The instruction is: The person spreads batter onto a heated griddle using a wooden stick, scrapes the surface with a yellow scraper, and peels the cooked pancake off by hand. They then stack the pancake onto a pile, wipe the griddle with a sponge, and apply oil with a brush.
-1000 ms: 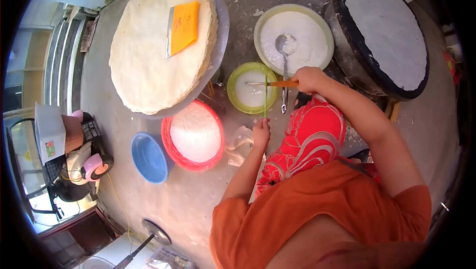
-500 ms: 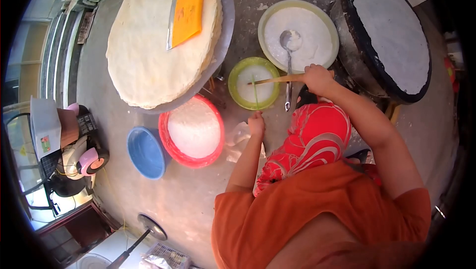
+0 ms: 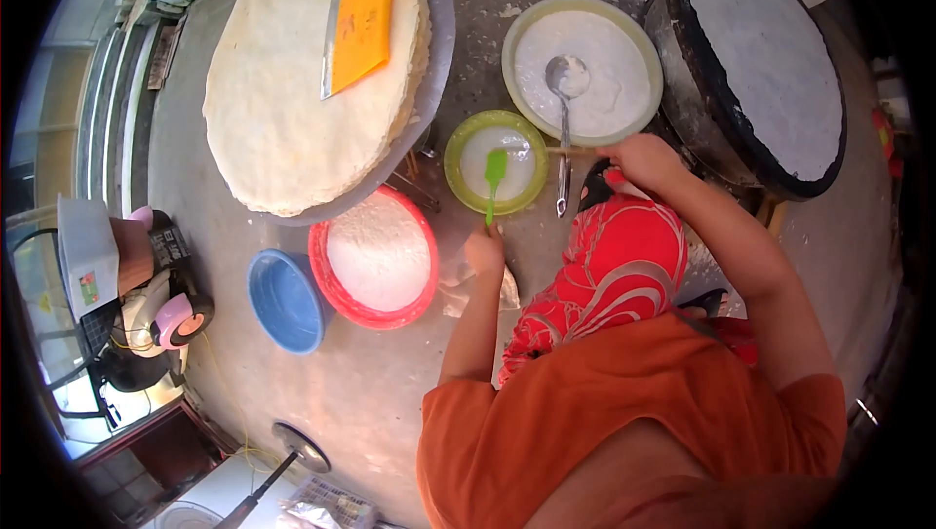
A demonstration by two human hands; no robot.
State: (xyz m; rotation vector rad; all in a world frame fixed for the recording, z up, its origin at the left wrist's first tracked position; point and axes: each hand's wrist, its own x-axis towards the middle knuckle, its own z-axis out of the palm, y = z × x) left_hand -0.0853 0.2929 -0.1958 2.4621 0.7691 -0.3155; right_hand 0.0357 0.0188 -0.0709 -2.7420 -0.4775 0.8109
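Observation:
My left hand point(image 3: 484, 249) is closed on the handle of a green spatula point(image 3: 496, 166), its blade over a small yellow-green bowl point(image 3: 454, 170) of white liquid. My right hand point(image 3: 643, 159) is wrapped round a thin wooden stick or paddle point(image 3: 577, 151), seen nearly edge-on, which points left to the bowl's rim. Behind stands a larger pale basin point(image 3: 511, 69) of white batter. A metal ladle point(image 3: 565, 129) rests in it, the handle hanging over the near rim.
A stack of round flatbreads point(image 3: 283, 110) bears an orange scraper point(image 3: 362, 37). Left of me are a red basin point(image 3: 426, 285) of white powder and a blue bucket point(image 3: 287, 301). A large black-rimmed round pan point(image 3: 770, 71) with a white surface stands at the right.
The green spatula has turned from edge-on to show its flat face. The wooden tool has drawn back right, out of the bowl's middle, and turned edge-on.

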